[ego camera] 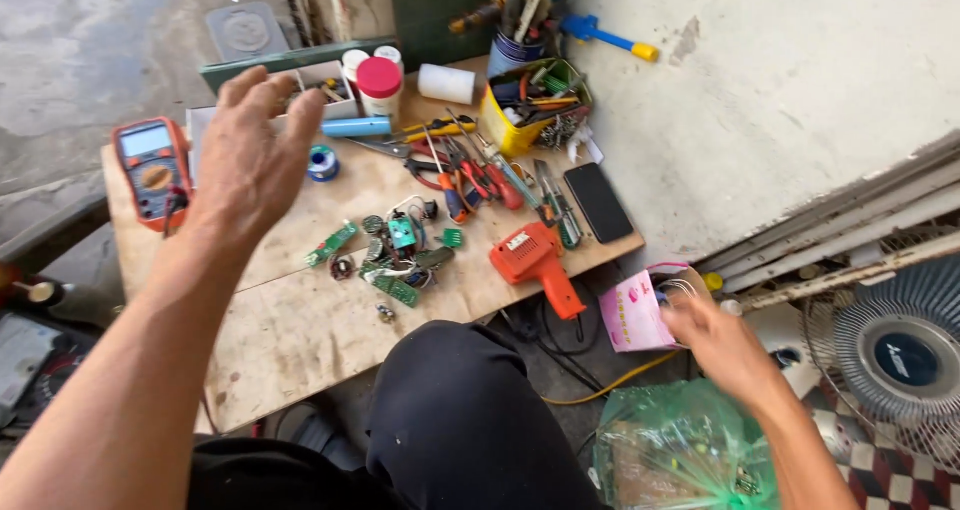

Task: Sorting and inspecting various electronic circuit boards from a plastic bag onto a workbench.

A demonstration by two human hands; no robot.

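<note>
Surface: a low plywood board is serving as a bench, lying on a concrete floor beside a stained pale wall.
Room: a fan grille is standing at the right over checkered tiles; a green plastic bag is sitting near the person's knee.
On the board: an orange multimeter is lying at the left edge, small green circuit boards are clustering in the middle, an orange soldering gun is resting near the front edge, and pliers and screwdrivers are spreading beside a yellow tool tub and a dark phone.
Hard to make out: the right hand is blurring, and the bag's contents are unclear.
Left hand: hovering above the board with fingers spread wide, gripping nothing, nearest the multimeter.
Right hand: reaching down off the board's right side, fingertips touching a pink box and a wire coil; whether it is gripping them I cannot tell.
</note>
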